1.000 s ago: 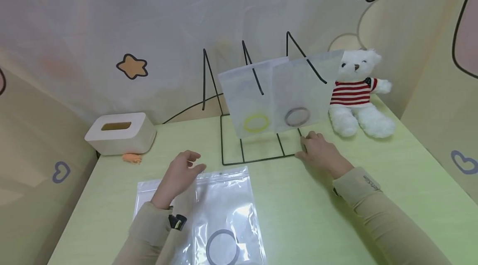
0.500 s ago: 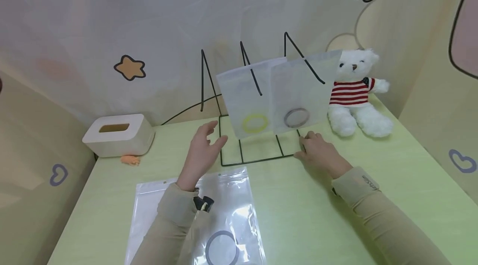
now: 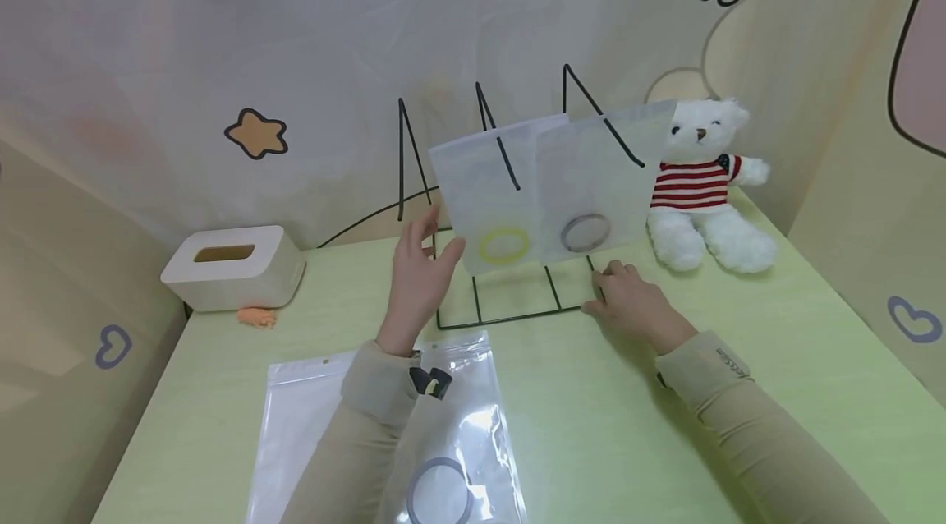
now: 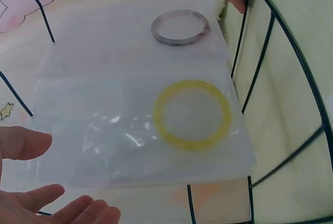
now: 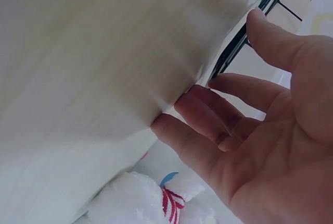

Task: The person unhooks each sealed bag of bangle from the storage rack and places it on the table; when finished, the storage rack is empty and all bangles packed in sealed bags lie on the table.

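Observation:
A black wire rack (image 3: 517, 318) with three upright prongs stands at the back of the table. Two translucent bags hang on its prongs: one with a yellow ring (image 3: 505, 245), the other with a greyish ring (image 3: 585, 233). My left hand (image 3: 420, 273) is beside the left edge of the yellow-ring bag (image 4: 93, 146), thumb and fingers spread apart with nothing between them. At the rack's front right corner, my right hand (image 3: 636, 306) holds the base between thumb and fingers, its fingertips down on the tabletop in the right wrist view. The leftmost prong (image 3: 401, 163) bears no bag.
Under my left forearm lie clear zip bags (image 3: 473, 393), one with a grey ring (image 3: 440, 491). A white tissue box (image 3: 232, 268) sits at the back left, a small orange item (image 3: 256, 318) before it. A white teddy bear (image 3: 705, 187) in a striped shirt sits right of the rack.
My left hand has moved up and to the right, from above the flat bags to the left side of the rack. My right hand has stayed at the rack's corner.

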Demonstrator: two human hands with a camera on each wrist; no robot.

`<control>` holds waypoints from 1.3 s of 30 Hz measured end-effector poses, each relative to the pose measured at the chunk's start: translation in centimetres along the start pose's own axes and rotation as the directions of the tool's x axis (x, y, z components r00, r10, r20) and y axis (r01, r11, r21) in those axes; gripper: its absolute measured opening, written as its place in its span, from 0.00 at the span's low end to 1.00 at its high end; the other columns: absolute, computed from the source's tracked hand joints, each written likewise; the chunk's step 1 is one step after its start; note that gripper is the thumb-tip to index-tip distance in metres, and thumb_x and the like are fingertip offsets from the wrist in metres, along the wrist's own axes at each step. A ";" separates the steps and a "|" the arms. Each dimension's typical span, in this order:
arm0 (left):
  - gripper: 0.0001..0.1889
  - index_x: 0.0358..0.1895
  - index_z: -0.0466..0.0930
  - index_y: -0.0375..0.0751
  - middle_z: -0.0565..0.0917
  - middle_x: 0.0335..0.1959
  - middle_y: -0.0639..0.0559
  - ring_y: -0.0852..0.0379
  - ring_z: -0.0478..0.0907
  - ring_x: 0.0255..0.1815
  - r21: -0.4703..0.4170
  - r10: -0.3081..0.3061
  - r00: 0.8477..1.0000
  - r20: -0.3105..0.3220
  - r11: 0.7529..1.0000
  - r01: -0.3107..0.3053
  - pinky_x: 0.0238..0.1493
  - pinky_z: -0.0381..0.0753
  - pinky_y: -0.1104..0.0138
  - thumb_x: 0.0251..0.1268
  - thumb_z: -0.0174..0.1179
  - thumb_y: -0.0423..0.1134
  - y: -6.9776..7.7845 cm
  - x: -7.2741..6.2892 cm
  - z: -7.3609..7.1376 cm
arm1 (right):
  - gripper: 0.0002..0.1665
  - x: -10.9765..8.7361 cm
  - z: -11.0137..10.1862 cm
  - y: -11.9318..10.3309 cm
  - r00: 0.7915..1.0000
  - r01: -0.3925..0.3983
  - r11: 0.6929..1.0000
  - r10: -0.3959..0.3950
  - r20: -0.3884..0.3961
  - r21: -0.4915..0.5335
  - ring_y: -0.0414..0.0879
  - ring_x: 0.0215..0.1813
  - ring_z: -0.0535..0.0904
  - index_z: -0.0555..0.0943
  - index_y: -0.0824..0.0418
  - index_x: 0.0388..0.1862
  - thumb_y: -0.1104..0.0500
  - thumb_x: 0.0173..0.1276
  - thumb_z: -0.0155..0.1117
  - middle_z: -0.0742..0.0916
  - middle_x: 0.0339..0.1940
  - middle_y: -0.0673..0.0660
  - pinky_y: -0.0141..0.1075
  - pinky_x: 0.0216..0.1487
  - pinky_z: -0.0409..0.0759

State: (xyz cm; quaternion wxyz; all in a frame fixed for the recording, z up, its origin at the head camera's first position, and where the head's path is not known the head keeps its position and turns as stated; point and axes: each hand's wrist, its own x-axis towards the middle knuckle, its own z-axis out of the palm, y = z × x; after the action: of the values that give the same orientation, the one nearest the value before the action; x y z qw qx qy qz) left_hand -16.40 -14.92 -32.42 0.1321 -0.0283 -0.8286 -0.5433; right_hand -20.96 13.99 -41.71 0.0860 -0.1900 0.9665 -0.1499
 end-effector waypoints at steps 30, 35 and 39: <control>0.33 0.73 0.58 0.38 0.64 0.66 0.47 0.49 0.63 0.65 -0.186 0.130 0.978 -0.161 0.969 -0.159 0.61 0.69 0.52 0.66 0.57 0.33 2.1 0.5 2.0 | 0.34 0.0 -0.2 0.0 1.000 -0.001 1.000 0.001 0.004 0.008 0.64 0.61 0.66 0.68 0.73 0.67 0.49 0.72 0.58 0.71 0.62 0.70 0.61 0.47 0.76; 0.33 0.74 0.58 0.38 0.63 0.66 0.49 0.51 0.62 0.65 -0.179 0.123 0.979 -0.161 0.972 -0.152 0.62 0.69 0.55 0.66 0.57 0.34 2.2 0.5 2.1 | 0.34 -0.1 -0.2 0.0 1.000 0.003 1.000 -0.003 0.002 0.007 0.64 0.60 0.66 0.68 0.72 0.67 0.49 0.73 0.58 0.71 0.62 0.69 0.61 0.46 0.76; 0.33 0.74 0.57 0.37 0.63 0.66 0.48 0.51 0.61 0.65 -0.178 0.129 0.980 -0.153 0.972 -0.155 0.62 0.68 0.54 0.67 0.56 0.34 2.4 0.6 2.1 | 0.33 -0.2 -0.2 0.0 1.000 0.006 1.000 -0.006 -0.005 0.003 0.63 0.60 0.67 0.69 0.72 0.67 0.50 0.73 0.58 0.72 0.60 0.69 0.60 0.46 0.76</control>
State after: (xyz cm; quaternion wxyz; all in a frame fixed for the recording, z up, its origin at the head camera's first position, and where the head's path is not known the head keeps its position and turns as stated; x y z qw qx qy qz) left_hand -16.89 -12.10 -30.95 0.2254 -0.0617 -0.7577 -0.6093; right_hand -20.84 14.05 -41.52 0.0833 -0.1922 0.9659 -0.1520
